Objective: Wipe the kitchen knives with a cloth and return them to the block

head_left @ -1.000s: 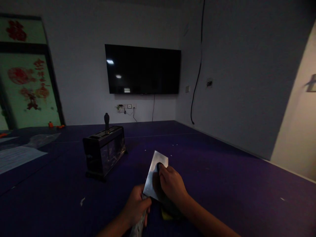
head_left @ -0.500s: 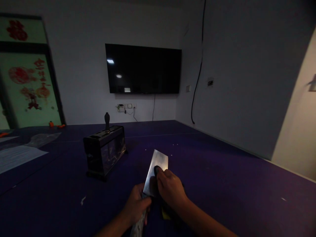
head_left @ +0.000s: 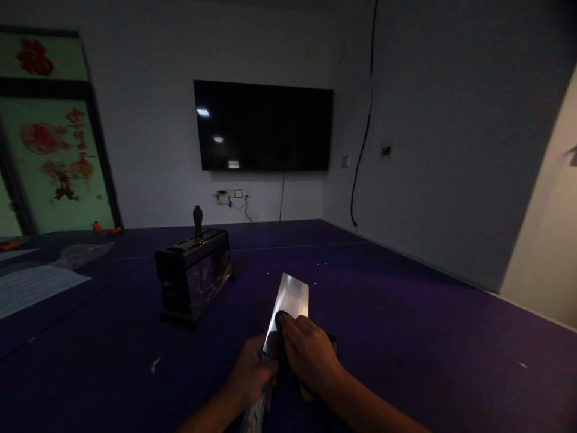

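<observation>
My left hand (head_left: 253,373) is wrapped round the pale, patterned handle (head_left: 255,415) of a cleaver. The broad steel blade (head_left: 294,294) tilts up and away from me, catching the light. Pressed against the blade's flat face is a small dark piece (head_left: 281,320), pinched in the closed fingers of my right hand (head_left: 312,352); its kind is hard to make out in the dim light. Below my right hand, partly covered, lies a dark thing with a yellow patch (head_left: 305,394).
A black knife block (head_left: 195,273) with one dark handle (head_left: 198,222) sticking up stands left on the purple surface (head_left: 406,361). Further left lie paper sheets (head_left: 40,288), clear plastic (head_left: 83,255) and orange items (head_left: 106,228). A television (head_left: 264,126) hangs on the wall.
My right hand has slid a little down the blade towards the handle with the dark piece. My left hand keeps its grip. The view has shifted slightly.
</observation>
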{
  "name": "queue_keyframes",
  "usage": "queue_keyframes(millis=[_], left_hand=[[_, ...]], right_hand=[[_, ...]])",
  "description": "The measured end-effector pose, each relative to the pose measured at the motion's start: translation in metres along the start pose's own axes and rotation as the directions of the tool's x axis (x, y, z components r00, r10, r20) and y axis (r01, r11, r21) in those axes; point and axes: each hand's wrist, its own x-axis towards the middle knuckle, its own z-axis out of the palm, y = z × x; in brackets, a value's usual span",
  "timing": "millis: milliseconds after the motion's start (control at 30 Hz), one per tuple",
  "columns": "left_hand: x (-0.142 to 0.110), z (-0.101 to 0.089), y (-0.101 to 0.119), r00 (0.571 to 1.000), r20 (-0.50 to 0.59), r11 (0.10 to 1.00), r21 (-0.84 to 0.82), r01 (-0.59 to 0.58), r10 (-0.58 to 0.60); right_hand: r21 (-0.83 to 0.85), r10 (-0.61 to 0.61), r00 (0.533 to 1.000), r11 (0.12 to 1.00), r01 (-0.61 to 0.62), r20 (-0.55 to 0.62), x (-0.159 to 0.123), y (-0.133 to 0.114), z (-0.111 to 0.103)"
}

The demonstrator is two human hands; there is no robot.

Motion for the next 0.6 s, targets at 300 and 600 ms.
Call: queue_keyframes(millis=[300,600], left_hand=[[-0.001,0.001,-0.003,1.000,0.019,1.000,-0.006,0.015,-0.015],[-0.003,0.001,-0.004,0.998,0.045,0.999,-0.005,0.046,-0.046]], right_hand=[[0.011,0.133,0.991,0.991,-0.133,-0.018,0.002,0.003,-0.002],[-0.006,0.128,0.991,0.992,-0.128,-0.028,0.008,0.011,-0.004]])
